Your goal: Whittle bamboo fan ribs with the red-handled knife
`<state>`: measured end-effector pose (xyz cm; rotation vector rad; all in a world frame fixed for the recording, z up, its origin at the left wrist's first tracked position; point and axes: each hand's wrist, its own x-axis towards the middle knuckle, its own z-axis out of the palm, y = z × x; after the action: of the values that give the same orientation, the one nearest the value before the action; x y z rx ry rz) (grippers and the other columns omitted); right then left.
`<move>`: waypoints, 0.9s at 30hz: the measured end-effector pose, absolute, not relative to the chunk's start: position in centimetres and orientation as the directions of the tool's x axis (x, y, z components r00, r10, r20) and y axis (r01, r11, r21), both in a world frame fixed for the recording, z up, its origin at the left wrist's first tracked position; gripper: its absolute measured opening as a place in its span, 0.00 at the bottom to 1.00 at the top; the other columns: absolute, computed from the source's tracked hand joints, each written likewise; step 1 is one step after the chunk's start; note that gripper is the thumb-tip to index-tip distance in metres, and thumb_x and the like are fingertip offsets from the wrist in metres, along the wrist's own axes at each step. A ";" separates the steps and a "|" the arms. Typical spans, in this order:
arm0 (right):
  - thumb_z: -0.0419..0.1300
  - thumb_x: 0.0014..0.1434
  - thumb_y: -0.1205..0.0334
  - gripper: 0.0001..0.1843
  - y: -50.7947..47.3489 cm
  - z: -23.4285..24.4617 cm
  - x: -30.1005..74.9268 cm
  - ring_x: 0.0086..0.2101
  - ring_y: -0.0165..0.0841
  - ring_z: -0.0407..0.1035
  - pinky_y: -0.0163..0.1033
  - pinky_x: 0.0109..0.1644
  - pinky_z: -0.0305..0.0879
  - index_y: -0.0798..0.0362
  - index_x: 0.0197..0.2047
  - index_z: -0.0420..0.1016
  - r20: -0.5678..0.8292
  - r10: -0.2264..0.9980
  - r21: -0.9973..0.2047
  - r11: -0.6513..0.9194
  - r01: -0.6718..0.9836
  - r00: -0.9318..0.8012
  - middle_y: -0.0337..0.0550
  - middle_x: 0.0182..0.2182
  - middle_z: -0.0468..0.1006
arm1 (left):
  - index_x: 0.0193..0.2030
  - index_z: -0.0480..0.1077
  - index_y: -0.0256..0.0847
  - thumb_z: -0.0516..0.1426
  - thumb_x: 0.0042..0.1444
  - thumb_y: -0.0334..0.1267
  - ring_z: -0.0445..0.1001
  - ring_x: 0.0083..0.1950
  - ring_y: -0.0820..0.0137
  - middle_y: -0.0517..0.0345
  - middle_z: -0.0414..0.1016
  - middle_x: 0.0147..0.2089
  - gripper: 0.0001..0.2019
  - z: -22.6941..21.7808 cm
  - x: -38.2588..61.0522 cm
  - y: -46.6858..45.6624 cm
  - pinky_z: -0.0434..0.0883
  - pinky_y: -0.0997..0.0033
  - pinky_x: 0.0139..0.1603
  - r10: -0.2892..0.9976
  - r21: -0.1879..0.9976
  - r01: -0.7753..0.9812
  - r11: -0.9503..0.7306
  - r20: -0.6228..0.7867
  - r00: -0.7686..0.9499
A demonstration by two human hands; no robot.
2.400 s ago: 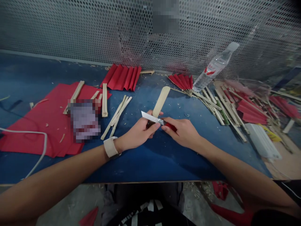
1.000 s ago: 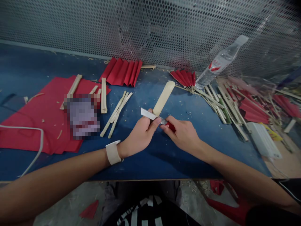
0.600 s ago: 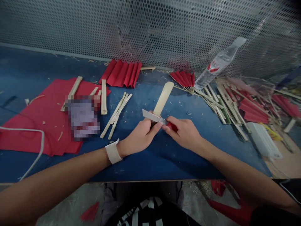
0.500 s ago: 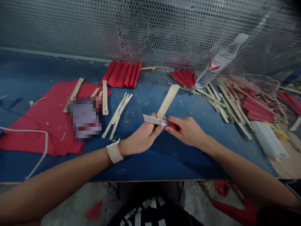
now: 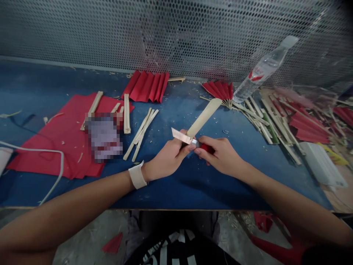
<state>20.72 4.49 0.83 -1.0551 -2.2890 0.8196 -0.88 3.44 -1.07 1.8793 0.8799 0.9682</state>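
Observation:
My left hand (image 5: 168,156) is closed around the lower end of a pale bamboo strip (image 5: 205,116), which points up and away to the right. My right hand (image 5: 223,154) grips the red handle of a utility knife (image 5: 182,136). Its wide blade lies across the strip's near end, over my left fingers, with the tip to the left. My left thumb is at the metal neck of the knife. Left of my hands, several thin bamboo sticks (image 5: 140,132) lie crossed on the blue table (image 5: 176,191).
Red paper sheets (image 5: 46,147) lie at left with bamboo pieces, a blurred-out item (image 5: 106,138) and a white cable (image 5: 62,165). Pleated red paper (image 5: 146,86), a small red fan (image 5: 219,90) and a water bottle (image 5: 264,70) stand along the mesh panel (image 5: 110,36). Bamboo sticks (image 5: 281,121) pile up at right.
The view has shifted slightly, so the table things sit further right. The bamboo strip leans more to the right, and the knife blade slopes more steeply. Both hands keep their grip.

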 end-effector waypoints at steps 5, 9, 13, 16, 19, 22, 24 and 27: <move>0.60 0.71 0.50 0.15 4.6 0.9 20.6 0.21 0.25 0.60 0.35 0.28 0.54 0.49 0.35 0.65 0.180 0.811 -0.675 0.513 0.530 -0.556 0.30 0.21 0.67 | 0.40 0.62 0.42 0.48 0.75 0.42 0.72 0.39 0.70 0.55 0.70 0.39 0.11 -0.5 -0.6 3.1 0.70 0.69 0.38 0.858 0.888 0.244 -0.390 0.254 0.446; 0.58 0.72 0.48 0.18 4.3 1.2 20.2 0.20 0.24 0.53 0.34 0.25 0.51 0.48 0.33 0.62 0.161 0.818 -0.724 0.478 0.498 -0.552 0.27 0.19 0.59 | 0.40 0.61 0.43 0.48 0.75 0.44 0.72 0.37 0.70 0.59 0.69 0.34 0.11 0.0 -0.5 2.8 0.69 0.70 0.36 0.871 0.912 0.219 -0.348 0.227 0.437; 0.58 0.71 0.46 0.17 4.0 1.0 20.0 0.21 0.25 0.54 0.34 0.26 0.52 0.50 0.38 0.70 0.160 0.849 -0.746 0.438 0.501 -0.503 0.28 0.20 0.61 | 0.39 0.62 0.42 0.49 0.74 0.42 0.71 0.35 0.71 0.57 0.71 0.37 0.11 0.1 -0.5 2.8 0.69 0.69 0.38 0.875 0.890 0.243 -0.387 0.271 0.401; 0.58 0.71 0.45 0.18 3.6 0.7 19.9 0.22 0.26 0.58 0.34 0.27 0.55 0.51 0.42 0.75 0.174 0.866 -0.745 0.428 0.513 -0.469 0.30 0.22 0.66 | 0.37 0.62 0.43 0.50 0.74 0.42 0.69 0.33 0.72 0.59 0.69 0.36 0.12 0.2 -0.3 2.7 0.69 0.68 0.38 0.881 0.877 0.261 -0.404 0.297 0.368; 0.58 0.72 0.44 0.19 3.2 0.8 19.7 0.23 0.26 0.60 0.34 0.28 0.58 0.52 0.44 0.78 0.192 0.878 -0.744 0.422 0.518 -0.439 0.34 0.24 0.70 | 0.36 0.61 0.43 0.50 0.75 0.43 0.68 0.32 0.72 0.61 0.67 0.34 0.14 0.3 -0.1 2.2 0.68 0.68 0.36 0.893 0.882 0.258 -0.395 0.303 0.332; 0.59 0.71 0.43 0.21 2.9 0.9 19.7 0.24 0.27 0.61 0.35 0.28 0.58 0.52 0.44 0.80 0.206 0.892 -0.729 0.414 0.546 -0.401 0.35 0.25 0.71 | 0.35 0.60 0.43 0.51 0.75 0.43 0.66 0.31 0.73 0.62 0.66 0.33 0.14 0.5 0.0 2.0 0.67 0.68 0.36 0.903 0.885 0.266 -0.383 0.298 0.310; 0.59 0.70 0.42 0.21 2.9 0.9 19.7 0.24 0.28 0.62 0.35 0.29 0.59 0.52 0.45 0.82 0.204 0.900 -0.716 0.405 0.568 -0.385 0.36 0.25 0.73 | 0.34 0.60 0.43 0.51 0.74 0.42 0.67 0.32 0.72 0.62 0.65 0.32 0.14 0.5 0.0 2.0 0.66 0.68 0.36 0.909 0.891 0.266 -0.368 0.284 0.305; 0.60 0.69 0.43 0.21 2.9 0.9 19.6 0.26 0.29 0.66 0.36 0.31 0.62 0.52 0.46 0.84 0.213 0.904 -0.703 0.406 0.584 -0.372 0.38 0.27 0.78 | 0.33 0.61 0.43 0.53 0.74 0.42 0.67 0.31 0.72 0.62 0.65 0.31 0.15 0.4 0.0 2.2 0.66 0.67 0.37 0.921 0.899 0.276 -0.341 0.259 0.292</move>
<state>19.59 2.85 0.95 -1.2611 -2.0826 0.7121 -0.01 2.19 0.42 1.7942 1.0806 1.0605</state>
